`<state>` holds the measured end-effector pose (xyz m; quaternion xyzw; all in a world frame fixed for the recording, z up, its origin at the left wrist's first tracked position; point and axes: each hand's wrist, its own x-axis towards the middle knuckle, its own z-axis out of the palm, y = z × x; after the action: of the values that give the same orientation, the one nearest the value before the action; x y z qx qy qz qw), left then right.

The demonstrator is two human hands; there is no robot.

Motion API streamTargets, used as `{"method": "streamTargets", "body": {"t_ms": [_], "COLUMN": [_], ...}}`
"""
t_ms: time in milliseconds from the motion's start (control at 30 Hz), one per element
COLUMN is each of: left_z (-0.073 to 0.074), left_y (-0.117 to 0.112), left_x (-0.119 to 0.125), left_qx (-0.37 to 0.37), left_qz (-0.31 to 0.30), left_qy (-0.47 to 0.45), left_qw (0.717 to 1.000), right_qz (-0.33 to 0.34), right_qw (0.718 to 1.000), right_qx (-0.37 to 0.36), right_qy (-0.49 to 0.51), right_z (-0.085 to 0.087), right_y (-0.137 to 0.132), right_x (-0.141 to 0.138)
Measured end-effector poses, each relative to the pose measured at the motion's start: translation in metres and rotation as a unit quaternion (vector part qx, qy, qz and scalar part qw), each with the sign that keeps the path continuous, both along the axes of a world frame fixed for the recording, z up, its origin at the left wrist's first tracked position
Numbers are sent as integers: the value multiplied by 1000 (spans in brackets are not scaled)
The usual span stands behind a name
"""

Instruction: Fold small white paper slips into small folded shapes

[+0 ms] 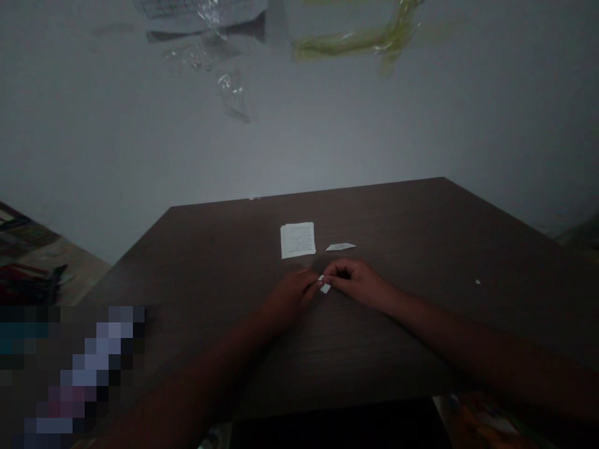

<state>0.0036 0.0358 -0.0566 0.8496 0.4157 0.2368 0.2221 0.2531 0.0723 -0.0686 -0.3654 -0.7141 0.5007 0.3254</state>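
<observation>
Over the middle of the dark table, my left hand (296,292) and my right hand (356,280) meet at a small piece of folded white paper (325,288). Fingertips of both hands pinch it near its top, and a pale corner hangs out below them. Just beyond the hands lies a stack of square printed paper sheets (298,240). To the right of that stack rests a flat folded paper piece (340,247) with slanted ends, apart from my right hand. The exact folds of the held paper are too small and dim to make out.
The brown wooden table (397,231) stands against a pale wall (350,137) with yellow tape (346,45) and clear plastic scraps on it. A tiny white scrap (478,282) lies at the right. A pixelated patch covers the lower left corner.
</observation>
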Motion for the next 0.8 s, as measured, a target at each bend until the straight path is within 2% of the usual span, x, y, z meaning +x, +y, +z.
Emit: {"method": "streamTargets", "body": {"t_ms": [167,367,500,800], "left_z": [2,1,1,5], "left_y": [-1,-3,-2,-1], "left_x": [-1,1,1,-2], "left_qx": [13,21,12,-24], "left_qz": [-31,-34,-35,-67], "left_qy": [-4,-17,-31,-38], "left_qw": [999,999,999,997], "right_qz": [15,22,28,73], "right_qw": [1000,999,999,991], "right_qx": [18,29,34,97], "right_qy": [-9,-6,-19,-60], "right_z": [1,1,3,7], "right_y": [-5,-5,-4,-11], "right_x": [1,1,2,6]}}
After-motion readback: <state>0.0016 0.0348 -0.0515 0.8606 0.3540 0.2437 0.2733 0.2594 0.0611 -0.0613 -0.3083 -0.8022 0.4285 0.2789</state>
